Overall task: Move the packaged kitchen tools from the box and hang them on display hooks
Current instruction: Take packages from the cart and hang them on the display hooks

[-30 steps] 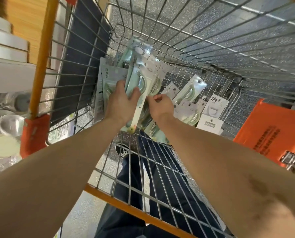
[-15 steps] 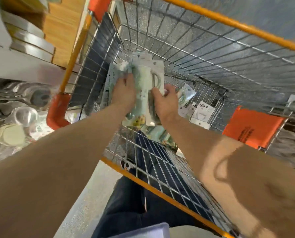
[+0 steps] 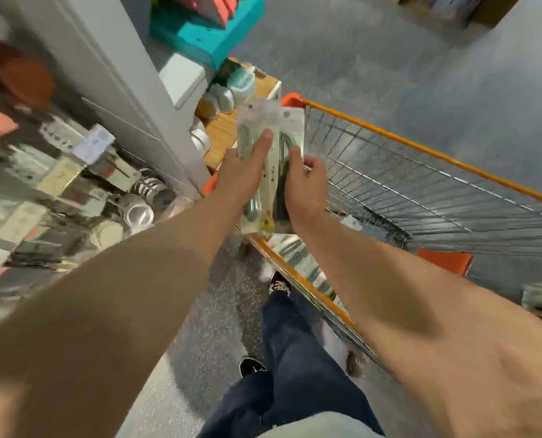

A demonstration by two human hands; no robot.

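Packaged kitchen tools are held as one upright stack, clasped from both sides by the left grip and right grip, probably so none slips, above the wire cart rim, beside blurred shelves.

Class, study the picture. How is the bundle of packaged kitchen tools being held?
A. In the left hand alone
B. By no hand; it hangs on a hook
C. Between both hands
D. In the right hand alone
C: the left hand and the right hand each grip a side of the bundle of packaged tools, near the corner of the wire cart.
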